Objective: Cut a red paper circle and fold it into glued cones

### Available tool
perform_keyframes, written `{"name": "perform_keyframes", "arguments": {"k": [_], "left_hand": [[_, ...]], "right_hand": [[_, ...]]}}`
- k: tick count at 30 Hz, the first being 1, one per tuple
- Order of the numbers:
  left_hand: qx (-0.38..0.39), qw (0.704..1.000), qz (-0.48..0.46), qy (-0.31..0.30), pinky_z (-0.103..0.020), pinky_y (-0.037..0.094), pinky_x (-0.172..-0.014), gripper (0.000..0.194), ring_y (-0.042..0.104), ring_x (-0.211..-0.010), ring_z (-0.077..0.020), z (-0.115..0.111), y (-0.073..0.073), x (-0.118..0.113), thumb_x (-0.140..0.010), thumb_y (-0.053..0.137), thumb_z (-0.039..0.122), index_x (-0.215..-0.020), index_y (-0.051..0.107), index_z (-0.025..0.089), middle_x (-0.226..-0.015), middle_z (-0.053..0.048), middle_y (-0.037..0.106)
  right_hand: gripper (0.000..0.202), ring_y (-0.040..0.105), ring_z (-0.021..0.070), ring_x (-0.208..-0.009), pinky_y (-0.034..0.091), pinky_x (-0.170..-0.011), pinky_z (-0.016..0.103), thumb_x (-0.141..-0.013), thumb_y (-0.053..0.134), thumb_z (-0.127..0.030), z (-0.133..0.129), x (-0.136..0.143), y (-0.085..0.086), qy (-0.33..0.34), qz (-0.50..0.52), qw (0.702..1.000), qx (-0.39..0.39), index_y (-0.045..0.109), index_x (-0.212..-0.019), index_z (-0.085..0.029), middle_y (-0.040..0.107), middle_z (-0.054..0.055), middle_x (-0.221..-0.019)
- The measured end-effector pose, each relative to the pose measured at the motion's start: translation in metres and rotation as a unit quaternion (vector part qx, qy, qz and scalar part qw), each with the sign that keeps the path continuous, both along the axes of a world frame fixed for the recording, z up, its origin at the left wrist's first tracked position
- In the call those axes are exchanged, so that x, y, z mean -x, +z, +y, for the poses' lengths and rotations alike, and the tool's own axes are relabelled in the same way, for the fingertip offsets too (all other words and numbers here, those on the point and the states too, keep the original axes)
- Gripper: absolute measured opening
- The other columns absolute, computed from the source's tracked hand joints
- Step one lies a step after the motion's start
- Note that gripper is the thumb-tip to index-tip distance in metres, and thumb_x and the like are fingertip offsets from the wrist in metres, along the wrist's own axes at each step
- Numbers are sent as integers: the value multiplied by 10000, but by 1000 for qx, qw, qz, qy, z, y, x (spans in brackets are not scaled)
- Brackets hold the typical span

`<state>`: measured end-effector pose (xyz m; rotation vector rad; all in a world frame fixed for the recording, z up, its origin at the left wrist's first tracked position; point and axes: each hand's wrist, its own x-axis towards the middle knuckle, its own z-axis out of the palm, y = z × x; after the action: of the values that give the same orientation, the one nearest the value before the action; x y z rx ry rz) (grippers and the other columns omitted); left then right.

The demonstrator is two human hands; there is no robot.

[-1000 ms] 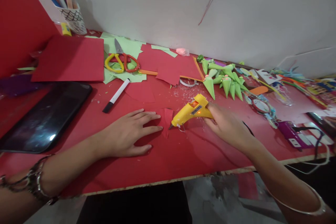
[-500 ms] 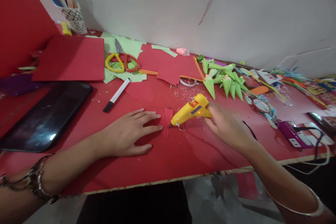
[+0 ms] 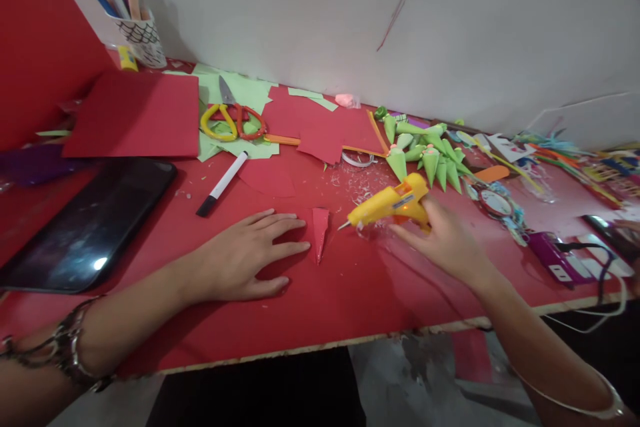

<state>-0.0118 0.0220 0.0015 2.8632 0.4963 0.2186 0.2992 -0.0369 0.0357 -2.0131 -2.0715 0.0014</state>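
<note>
My left hand [image 3: 245, 255] lies flat on the red table with its fingers spread, the fingertips by the left edge of a small folded red paper piece [image 3: 321, 233]. That piece narrows to a point toward me, with a shiny line along its right side. My right hand [image 3: 447, 240] is wrapped round the handle of a yellow glue gun [image 3: 387, 205]. The gun's metal nozzle points left, just to the right of the paper piece and apart from it. A flat curved red paper [image 3: 269, 177] lies behind my left fingers.
Behind are scissors [image 3: 233, 117], a marker [image 3: 223, 183], red sheets [image 3: 340, 123] and green paper cones [image 3: 433, 157]. A dark phone [image 3: 90, 223] lies left. At right are a purple power strip [image 3: 561, 257] and cables. A pen cup [image 3: 143, 40] stands back left.
My right hand has drawn the glue gun to the right and slightly back, off the small paper piece, which now shows a shiny line. My left hand has barely moved.
</note>
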Motion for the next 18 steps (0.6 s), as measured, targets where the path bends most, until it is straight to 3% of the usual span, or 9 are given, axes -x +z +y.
{"name": "perform_keyframes", "arguments": {"k": [2,5,10,18], "left_hand": [[1,1000,-3,6,-449,326,-975,446,356,-1218,-280,-1,1,1,-812,466,383,-1241,462,261,-1337,-116,370],[16,1000,-2,12,-424,363,-941,432,399,-1165,-271,-1,2,1,-807,472,372,-1225,478,261,-1281,-117,396],[27,999,-2,17,-421,363,-933,428,407,-1140,-265,-1,2,0,-804,476,366,-1222,475,271,-1251,-102,401],[31,999,-3,26,-411,365,-928,422,429,-1118,-253,-1,4,1,-803,484,362,-1217,468,278,-1258,-82,412]], "right_hand": [[360,588,240,-703,428,-556,306,-779,521,-436,1,-17,-8,-56,26,998,-15,451,-1023,-180,601,69,-810],[244,569,222,-671,419,-557,306,-821,455,-393,0,-41,-22,-107,45,993,-27,445,-945,-183,575,60,-772],[208,518,201,-661,395,-559,297,-813,428,-397,-4,-57,-38,-72,18,996,-42,405,-752,-200,512,51,-724],[241,543,222,-737,419,-622,322,-779,480,-401,-9,-55,-46,-109,81,984,-112,476,-870,-178,558,80,-811]]}}
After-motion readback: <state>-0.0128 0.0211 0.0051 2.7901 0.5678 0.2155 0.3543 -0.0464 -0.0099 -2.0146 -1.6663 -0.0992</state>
